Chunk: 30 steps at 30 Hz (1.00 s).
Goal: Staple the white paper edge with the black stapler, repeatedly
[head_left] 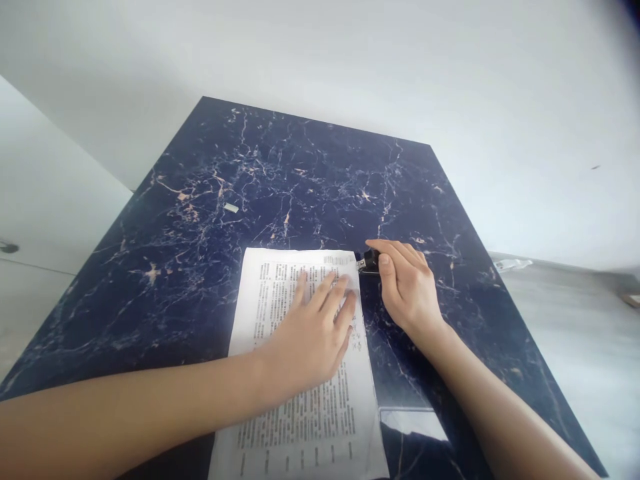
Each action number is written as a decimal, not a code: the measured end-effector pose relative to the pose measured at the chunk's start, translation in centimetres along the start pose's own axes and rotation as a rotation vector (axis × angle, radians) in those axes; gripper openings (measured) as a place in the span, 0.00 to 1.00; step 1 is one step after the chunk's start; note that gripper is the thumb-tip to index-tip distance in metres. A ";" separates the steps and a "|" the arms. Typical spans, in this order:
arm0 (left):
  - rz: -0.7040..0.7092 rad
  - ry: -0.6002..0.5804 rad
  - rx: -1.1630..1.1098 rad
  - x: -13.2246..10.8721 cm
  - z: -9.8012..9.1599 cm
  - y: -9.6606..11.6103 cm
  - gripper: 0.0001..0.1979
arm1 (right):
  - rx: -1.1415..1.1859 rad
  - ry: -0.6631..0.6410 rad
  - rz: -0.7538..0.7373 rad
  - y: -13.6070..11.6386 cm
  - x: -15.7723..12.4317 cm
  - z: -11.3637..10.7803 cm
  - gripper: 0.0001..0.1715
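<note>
Printed paper sheets point(295, 427), covered in lines of text, lie on the dark blue table before me. My left hand point(315, 333) rests flat on the upper part of the paper, its fingers spread. At the top right corner of the paper, my right hand point(407, 280) is closed around a small black stapler point(369, 261). Its metal front end meets the paper's right edge. My fingers and thumb hide most of the stapler's body. Whether the corner sits between its jaws I cannot tell.
The marble-patterned table point(320, 180) stands against a white wall point(350, 60). A small pale green piece point(231, 207) lies on its left side. Clear plastic point(513, 265) is on the floor at right, with a brownish object point(633, 300) beyond it.
</note>
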<state>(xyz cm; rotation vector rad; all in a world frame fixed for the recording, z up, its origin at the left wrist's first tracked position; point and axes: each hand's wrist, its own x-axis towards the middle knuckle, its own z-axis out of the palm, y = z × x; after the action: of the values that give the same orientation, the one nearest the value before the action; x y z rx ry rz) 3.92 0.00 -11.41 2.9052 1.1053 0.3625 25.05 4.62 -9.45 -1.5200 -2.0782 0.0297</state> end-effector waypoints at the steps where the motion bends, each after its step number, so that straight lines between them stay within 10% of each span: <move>1: -0.013 -0.002 -0.006 0.0 0.1 0.0 0.28 | -0.005 0.001 0.000 0.0 0.0 0.0 0.22; 30: -0.054 -0.030 -0.118 1.0 -0.6 -0.8 0.27 | -0.063 -0.008 -0.019 -0.1 0.0 0.1 0.22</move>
<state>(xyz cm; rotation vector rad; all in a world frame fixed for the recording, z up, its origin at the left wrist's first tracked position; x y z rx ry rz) 3.98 1.21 -10.71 2.7635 1.1160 0.3677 24.90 4.61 -9.52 -1.5393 -2.1178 -0.0375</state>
